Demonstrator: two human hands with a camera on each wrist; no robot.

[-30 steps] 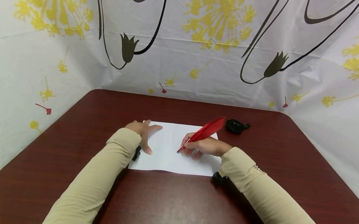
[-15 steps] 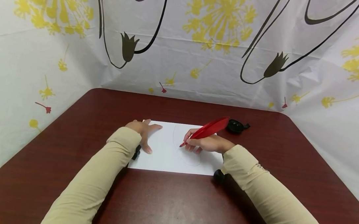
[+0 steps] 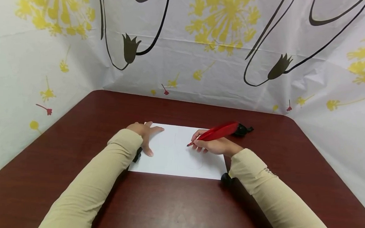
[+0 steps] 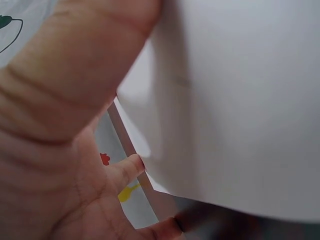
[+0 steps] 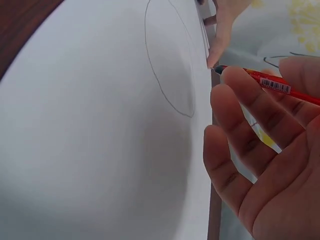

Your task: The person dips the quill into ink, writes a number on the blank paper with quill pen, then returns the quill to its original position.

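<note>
A white sheet of paper [image 3: 169, 158] lies on the table with a thin, closed, rounded outline [image 5: 159, 82] drawn on it. My left hand [image 3: 145, 135] rests on the sheet's left edge with thumb and fingers spread. In the left wrist view, its thumb [image 4: 85, 65] lies large in front of the paper. My right hand [image 3: 215, 145] pinches a red feather pen [image 3: 220, 130] above the sheet's right half. Its dark tip [image 5: 219, 70] points left and looks raised off the paper. A barcode label [image 5: 275, 85] shows on the pen's shaft.
A small black round object with a short tab [image 3: 239, 130] lies on the table beyond my right hand, partly behind the feather. Black wrist devices [image 3: 226, 179] sit under both wrists. A printed white sheet [image 3: 175, 70] hangs behind the dark red table [image 3: 161, 202].
My right hand has moved right with the feather pen, and the tip has shifted away from the drawn line. My left hand stays on the paper's left edge.
</note>
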